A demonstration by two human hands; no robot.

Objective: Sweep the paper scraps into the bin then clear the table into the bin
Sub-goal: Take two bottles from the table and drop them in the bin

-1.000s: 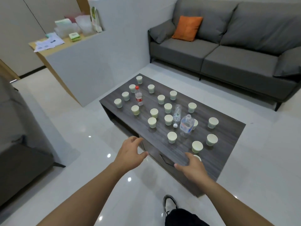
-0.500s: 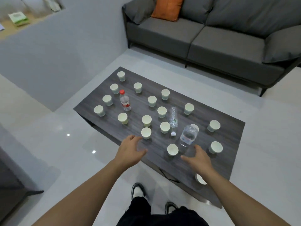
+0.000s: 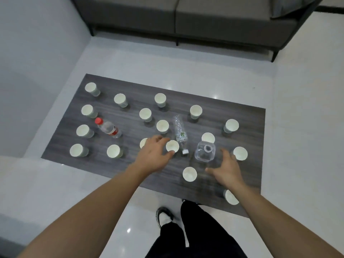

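Note:
A dark wood-grain coffee table (image 3: 245, 116) carries several pale green paper cups, such as one cup (image 3: 189, 174) near its front edge. My left hand (image 3: 153, 155) hovers over the table with spread fingers, its fingertips at a cup (image 3: 172, 145) but not closed round it. My right hand (image 3: 226, 171) is open just in front of a clear upright bottle (image 3: 205, 151) with no cap, holding nothing. A crushed clear bottle (image 3: 180, 133) lies on its side mid-table. A red-capped bottle (image 3: 108, 127) lies at the left. No bin or paper scraps show.
A grey sofa (image 3: 186, 15) stands beyond the table across a strip of white tiled floor. A pale wall (image 3: 37, 53) rises to the left. My legs and a shoe (image 3: 163, 216) are at the table's near edge.
The view has tilted down and come closer over the table. Both hands have moved forward from the near edge to among the cups and bottles. Neither has taken hold of anything.

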